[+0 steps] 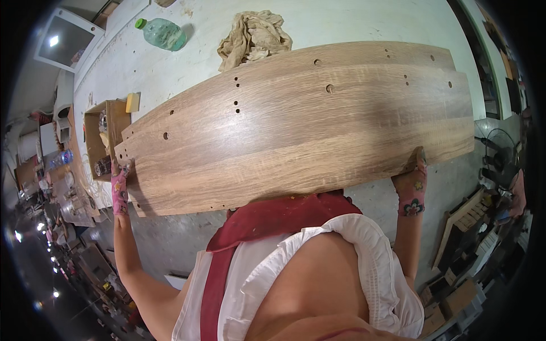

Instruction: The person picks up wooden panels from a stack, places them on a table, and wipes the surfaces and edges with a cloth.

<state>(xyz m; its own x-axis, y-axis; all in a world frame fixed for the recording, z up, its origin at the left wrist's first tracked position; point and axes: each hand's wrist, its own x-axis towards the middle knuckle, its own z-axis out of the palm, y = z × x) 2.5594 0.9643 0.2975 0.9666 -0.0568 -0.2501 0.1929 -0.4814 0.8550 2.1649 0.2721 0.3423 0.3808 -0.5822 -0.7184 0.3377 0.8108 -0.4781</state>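
A large wood-grain panel [296,148] with drilled holes spans the space in front of me. It overlaps a second, similar panel [364,57], whose far strip shows behind it, also drilled. My left hand [120,184], in a pink patterned glove, grips the left end of the nearer panel. At the near edge toward the right, my right hand [410,182] holds the same panel, its thumb on the face and the other fingers hidden beneath. The glove on that hand has a flower print.
A white table [199,79] lies under the far panel. On it are a crumpled beige cloth [253,38], a green-capped bottle [161,34], an open cardboard box [114,122] and a yellow block [132,102]. A black fan [497,150] and stacked boards [460,227] stand at right.
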